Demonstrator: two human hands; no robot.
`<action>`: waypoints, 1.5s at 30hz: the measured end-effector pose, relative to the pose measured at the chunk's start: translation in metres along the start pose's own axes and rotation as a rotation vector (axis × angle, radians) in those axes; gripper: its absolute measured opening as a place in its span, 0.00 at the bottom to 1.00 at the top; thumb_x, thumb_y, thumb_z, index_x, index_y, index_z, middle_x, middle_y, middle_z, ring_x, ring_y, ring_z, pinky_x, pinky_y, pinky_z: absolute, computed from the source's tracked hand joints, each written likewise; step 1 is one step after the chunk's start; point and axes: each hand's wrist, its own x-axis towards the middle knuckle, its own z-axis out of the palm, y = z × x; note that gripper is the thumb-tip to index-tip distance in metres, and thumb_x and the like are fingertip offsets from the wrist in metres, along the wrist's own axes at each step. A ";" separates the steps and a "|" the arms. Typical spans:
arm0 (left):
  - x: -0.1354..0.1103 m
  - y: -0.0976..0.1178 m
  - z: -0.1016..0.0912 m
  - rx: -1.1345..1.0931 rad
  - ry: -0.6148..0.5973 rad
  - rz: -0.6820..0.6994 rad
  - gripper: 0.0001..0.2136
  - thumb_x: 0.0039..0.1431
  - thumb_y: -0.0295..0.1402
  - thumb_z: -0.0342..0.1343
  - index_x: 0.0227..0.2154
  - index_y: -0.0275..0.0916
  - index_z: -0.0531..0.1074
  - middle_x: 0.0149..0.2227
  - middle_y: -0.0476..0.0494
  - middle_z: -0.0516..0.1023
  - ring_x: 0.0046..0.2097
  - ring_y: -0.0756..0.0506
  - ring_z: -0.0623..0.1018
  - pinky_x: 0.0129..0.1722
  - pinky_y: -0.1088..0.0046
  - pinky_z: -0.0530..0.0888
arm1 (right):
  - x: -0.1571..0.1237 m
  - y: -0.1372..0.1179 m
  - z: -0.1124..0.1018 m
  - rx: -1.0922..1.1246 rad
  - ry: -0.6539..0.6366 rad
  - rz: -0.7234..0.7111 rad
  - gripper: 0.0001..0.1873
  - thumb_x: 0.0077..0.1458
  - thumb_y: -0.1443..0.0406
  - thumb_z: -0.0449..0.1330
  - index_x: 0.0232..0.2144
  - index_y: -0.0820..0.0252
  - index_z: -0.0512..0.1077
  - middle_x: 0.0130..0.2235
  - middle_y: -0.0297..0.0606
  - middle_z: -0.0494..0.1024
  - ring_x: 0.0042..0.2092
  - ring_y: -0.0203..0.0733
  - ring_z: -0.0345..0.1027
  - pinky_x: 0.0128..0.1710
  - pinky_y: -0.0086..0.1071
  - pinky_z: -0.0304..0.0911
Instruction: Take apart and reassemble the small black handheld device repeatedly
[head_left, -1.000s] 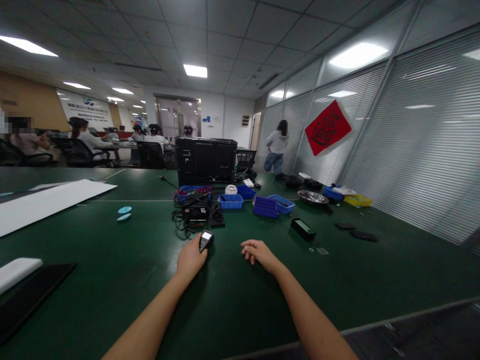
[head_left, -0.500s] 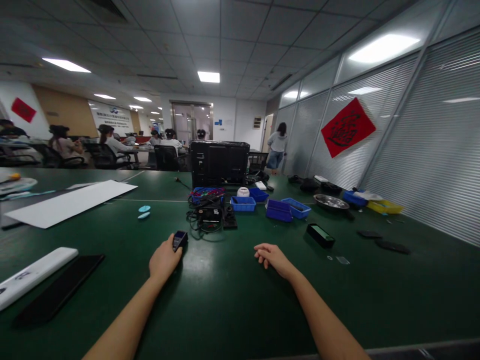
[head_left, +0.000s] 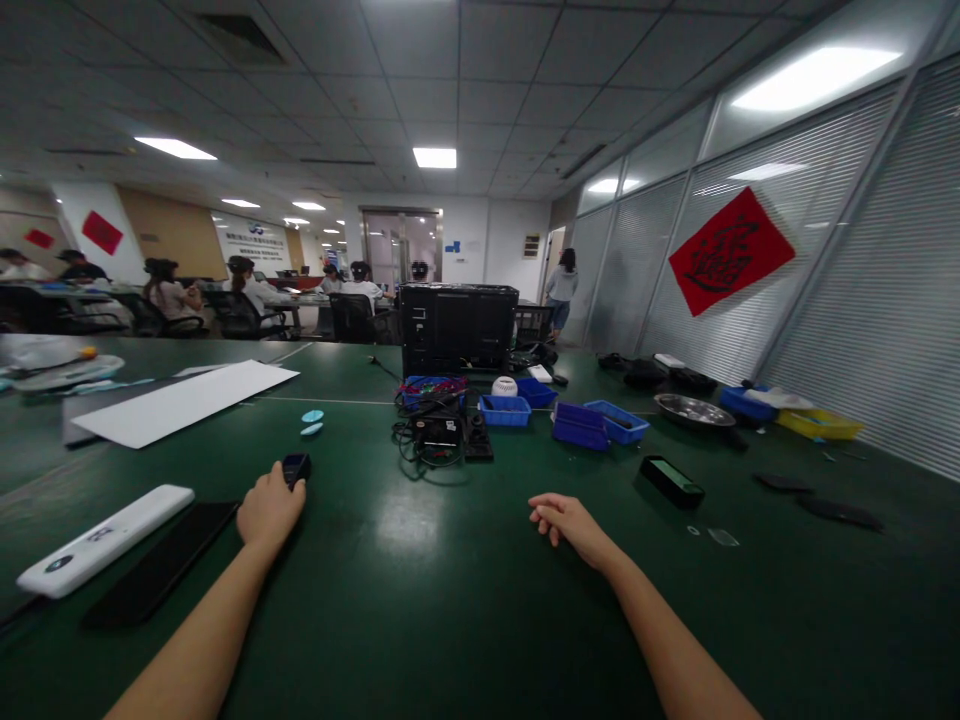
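Left hand [head_left: 270, 510]: closed over the near end of a small black device [head_left: 296, 466], wrist low, so the counter [head_left: 450, 610] seems to take its weight
Small black device: left of centre, far end poking out beyond the knuckles, lying on the counter
Right hand [head_left: 566, 520]: half-curled, holding nothing, resting on bare counter well apart from the device
Near left: white bar [head_left: 105, 540] and black slab [head_left: 161, 562] lying side by side, close to the left forearm
Far middle: cable tangle [head_left: 439, 435], blue bins [head_left: 504, 410], black case [head_left: 457, 328]
Right: black box [head_left: 671, 480], metal pan [head_left: 694, 410]
In the way: nothing between the hands
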 end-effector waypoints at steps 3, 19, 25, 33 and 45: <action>0.002 -0.003 0.004 0.009 0.036 0.009 0.29 0.55 0.45 0.36 0.55 0.32 0.53 0.47 0.30 0.68 0.44 0.35 0.71 0.36 0.61 0.68 | 0.000 -0.001 0.000 -0.016 0.007 -0.001 0.15 0.46 0.63 0.54 0.37 0.66 0.69 0.29 0.38 0.71 0.26 0.32 0.63 0.17 0.24 0.56; -0.022 0.028 -0.006 0.093 0.018 0.146 0.27 0.57 0.41 0.36 0.55 0.27 0.54 0.45 0.29 0.69 0.42 0.38 0.71 0.37 0.63 0.67 | 0.002 -0.004 0.003 -0.089 0.014 0.011 0.15 0.47 0.62 0.53 0.37 0.64 0.69 0.28 0.37 0.71 0.24 0.31 0.61 0.16 0.23 0.54; -0.058 0.071 -0.003 0.102 -0.054 0.327 0.26 0.57 0.40 0.38 0.56 0.30 0.52 0.45 0.30 0.68 0.41 0.39 0.72 0.39 0.64 0.67 | 0.002 -0.003 0.002 -0.086 0.015 0.002 0.15 0.47 0.63 0.53 0.37 0.65 0.69 0.28 0.37 0.71 0.24 0.31 0.61 0.16 0.23 0.54; -0.101 0.118 0.008 0.044 -0.081 0.528 0.25 0.58 0.40 0.38 0.56 0.32 0.53 0.45 0.30 0.68 0.40 0.40 0.73 0.39 0.65 0.67 | 0.003 -0.002 0.004 -0.069 0.022 0.003 0.15 0.46 0.63 0.54 0.36 0.65 0.69 0.28 0.36 0.70 0.24 0.31 0.61 0.14 0.22 0.53; -0.155 0.195 0.025 -0.249 -0.178 0.721 0.32 0.51 0.35 0.49 0.58 0.34 0.46 0.62 0.31 0.43 0.58 0.37 0.57 0.53 0.65 0.60 | 0.004 0.003 0.002 -0.029 0.040 -0.016 0.14 0.45 0.64 0.54 0.36 0.66 0.68 0.27 0.35 0.71 0.23 0.30 0.61 0.14 0.22 0.53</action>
